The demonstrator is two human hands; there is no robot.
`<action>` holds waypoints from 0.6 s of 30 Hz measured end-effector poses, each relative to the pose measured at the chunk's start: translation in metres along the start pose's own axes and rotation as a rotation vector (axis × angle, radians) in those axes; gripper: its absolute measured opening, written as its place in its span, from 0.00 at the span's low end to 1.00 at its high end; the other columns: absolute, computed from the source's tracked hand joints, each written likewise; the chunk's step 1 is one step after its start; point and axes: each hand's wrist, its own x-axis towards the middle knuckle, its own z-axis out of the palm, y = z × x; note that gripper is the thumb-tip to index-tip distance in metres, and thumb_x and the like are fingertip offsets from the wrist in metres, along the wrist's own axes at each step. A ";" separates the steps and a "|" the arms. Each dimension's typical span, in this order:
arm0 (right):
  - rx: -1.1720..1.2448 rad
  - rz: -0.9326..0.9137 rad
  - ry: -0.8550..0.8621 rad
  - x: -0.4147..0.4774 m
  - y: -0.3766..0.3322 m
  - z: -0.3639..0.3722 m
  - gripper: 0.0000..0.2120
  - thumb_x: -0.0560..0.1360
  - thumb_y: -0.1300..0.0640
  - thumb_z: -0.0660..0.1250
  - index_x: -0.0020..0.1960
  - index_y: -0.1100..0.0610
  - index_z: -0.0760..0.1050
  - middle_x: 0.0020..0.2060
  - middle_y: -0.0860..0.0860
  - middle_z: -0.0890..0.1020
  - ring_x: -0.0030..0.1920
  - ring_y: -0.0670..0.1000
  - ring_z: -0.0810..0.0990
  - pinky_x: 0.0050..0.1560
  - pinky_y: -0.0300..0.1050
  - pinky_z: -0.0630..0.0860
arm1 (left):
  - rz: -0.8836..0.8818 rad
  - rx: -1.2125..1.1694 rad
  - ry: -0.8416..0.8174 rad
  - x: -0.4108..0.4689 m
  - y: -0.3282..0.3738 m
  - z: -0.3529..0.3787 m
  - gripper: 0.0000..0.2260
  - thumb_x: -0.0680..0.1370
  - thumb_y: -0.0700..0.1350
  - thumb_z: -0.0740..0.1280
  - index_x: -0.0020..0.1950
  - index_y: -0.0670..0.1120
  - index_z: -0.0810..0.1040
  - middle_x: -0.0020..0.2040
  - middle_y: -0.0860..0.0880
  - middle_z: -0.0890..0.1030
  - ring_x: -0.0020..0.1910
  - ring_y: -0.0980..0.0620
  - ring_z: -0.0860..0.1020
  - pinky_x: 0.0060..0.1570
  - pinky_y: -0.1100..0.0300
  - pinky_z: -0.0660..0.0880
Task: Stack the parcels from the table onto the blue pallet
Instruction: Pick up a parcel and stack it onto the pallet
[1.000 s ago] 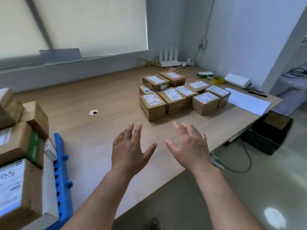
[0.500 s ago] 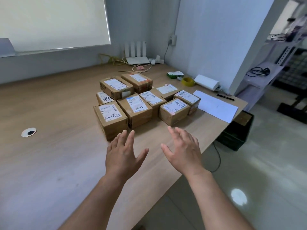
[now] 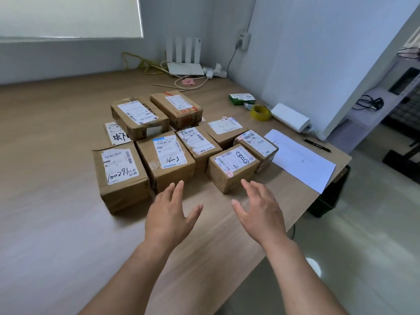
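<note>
Wooden table (image 3: 56, 212) bears parcels (image 3: 167, 161); both hands' fingers (image 3: 179, 189) spread, holding nothing.

Wooden counter (image 3: 56, 201) bearing a cluster of labelled cardboard parcels (image 3: 166, 160); beyond them a white router (image 3: 185, 68), green box (image 3: 241, 98), yellow tape roll (image 3: 260, 113), paper sheet (image 3: 300, 160), and pen (image 3: 317, 145).

On the front-left parcel (image 3: 120, 178) the label bears handwritten digits that begin 1002; the rest I cannot make out. The middle parcel (image 3: 167, 160) shows printed 530 05 069 and a scrawl ending in 3. The front-right parcel (image 3: 231, 167) reads 7805 beside a circled 5. The small print is illegible to me.
</note>
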 end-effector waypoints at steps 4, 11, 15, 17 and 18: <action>0.041 0.013 -0.021 0.037 0.030 0.000 0.28 0.79 0.44 0.61 0.76 0.51 0.60 0.72 0.51 0.65 0.72 0.50 0.62 0.69 0.45 0.63 | -0.040 -0.010 -0.009 0.022 0.017 0.013 0.34 0.77 0.66 0.55 0.78 0.52 0.49 0.77 0.50 0.57 0.75 0.50 0.55 0.71 0.55 0.58; 0.124 -0.006 -0.091 0.105 0.086 0.008 0.29 0.79 0.46 0.60 0.76 0.53 0.58 0.72 0.52 0.65 0.71 0.51 0.62 0.66 0.45 0.67 | -0.161 -0.043 -0.060 0.047 0.069 0.050 0.33 0.77 0.65 0.55 0.78 0.53 0.50 0.77 0.53 0.58 0.74 0.52 0.57 0.68 0.57 0.62; 0.202 -0.010 -0.101 0.137 0.109 0.020 0.31 0.79 0.47 0.60 0.77 0.55 0.55 0.73 0.53 0.63 0.73 0.52 0.61 0.68 0.46 0.65 | -0.273 -0.142 -0.063 0.074 0.100 0.072 0.33 0.78 0.64 0.55 0.78 0.52 0.50 0.76 0.52 0.60 0.74 0.52 0.58 0.68 0.56 0.62; 0.228 -0.029 -0.116 0.147 0.119 0.026 0.31 0.79 0.47 0.60 0.78 0.55 0.54 0.73 0.54 0.62 0.73 0.52 0.60 0.68 0.47 0.64 | -0.318 -0.211 -0.049 0.087 0.113 0.080 0.32 0.79 0.63 0.55 0.78 0.50 0.51 0.76 0.51 0.62 0.74 0.52 0.59 0.67 0.56 0.62; 0.241 -0.042 -0.126 0.150 0.122 0.028 0.31 0.80 0.47 0.60 0.78 0.55 0.54 0.74 0.54 0.61 0.73 0.52 0.60 0.68 0.47 0.65 | -0.331 -0.240 -0.031 0.093 0.119 0.084 0.31 0.79 0.62 0.56 0.78 0.50 0.53 0.75 0.51 0.63 0.73 0.51 0.61 0.66 0.56 0.63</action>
